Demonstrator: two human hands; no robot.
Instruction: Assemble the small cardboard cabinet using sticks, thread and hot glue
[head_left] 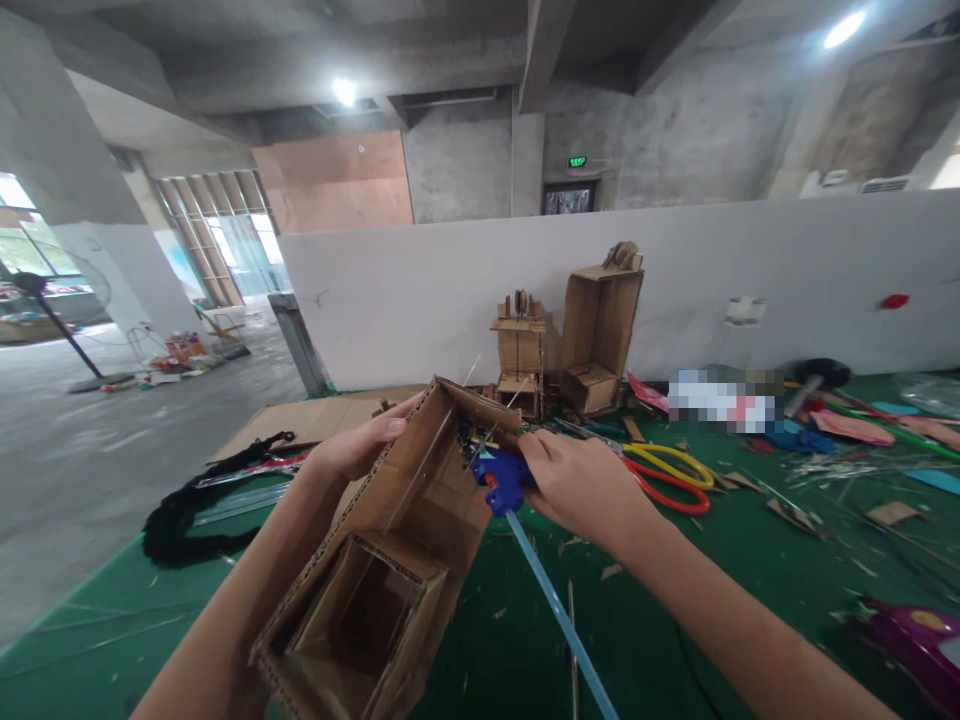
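A bare concrete workshop hall: raw ceiling beams (pixel 540 40), white partition (pixel 750 270), green mat (pixel 750 560) strewn with cardboard models (pixel 596 330) and scissors (pixel 667 475).

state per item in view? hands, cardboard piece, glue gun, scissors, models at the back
left hand: gripping the cardboard box, thumb on its upper edge.
right hand: closed on the glue gun.
cardboard box: held up off the mat, tilted, open end toward the camera.
glue gun: nozzle inside the box, glue stick trailing out the back.
scissors: lying flat on the green mat.
cardboard models: upright against the white wall.
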